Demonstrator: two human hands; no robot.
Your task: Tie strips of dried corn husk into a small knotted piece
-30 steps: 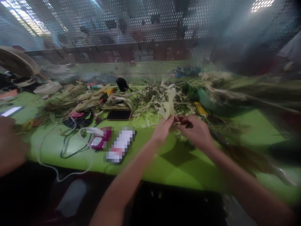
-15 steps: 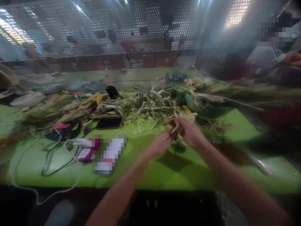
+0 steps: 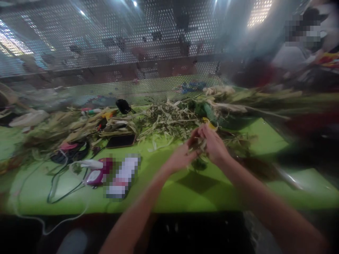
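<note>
Holding pale plant material [image 3: 202, 145] in left hand [image 3: 183, 155], fingers curled narrow around it, above green table [image 3: 164, 195]. Resting right hand [image 3: 215, 145] alongside, fingers close together; cannot tell whether gripping. Hiding mostly behind fingers: pieces uncountable, direction and long axis impossible to tell. Counting leftward one dark phone [image 3: 121, 141], one purple object [image 3: 97, 176]; beyond, one yellow object [image 3: 209, 122].

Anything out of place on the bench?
Yes, the white cord: it sags in a loop over the front edge of the green table, where it might snag. Loose plant strips look messy; no clear damage visible.
</note>
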